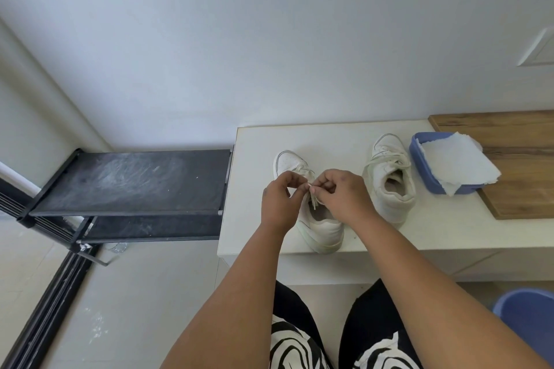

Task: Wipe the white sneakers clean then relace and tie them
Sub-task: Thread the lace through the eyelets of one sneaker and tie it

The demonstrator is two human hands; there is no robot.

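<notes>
Nearest the camera were the person's knees in black-and-white patterned trousers, with both forearms reaching forward over them. The left hand and right hand met over the nearer white sneaker, each with fingers curled and pinching the shoelace at the top of the tongue. That shoe sat near the front edge of the white surface; the second sneaker stood well apart to the right, laced, just beside a blue tub holding white paper towels.

The step looked like tying. To do it well, both ends should be drawn evenly taut before the loop is crossed, keeping the shoe from sliding off the edge.

The hands covered the knot and upper eyelets, so whether a bow was formed could not be told. A blue bucket was cut off at the right.
</notes>
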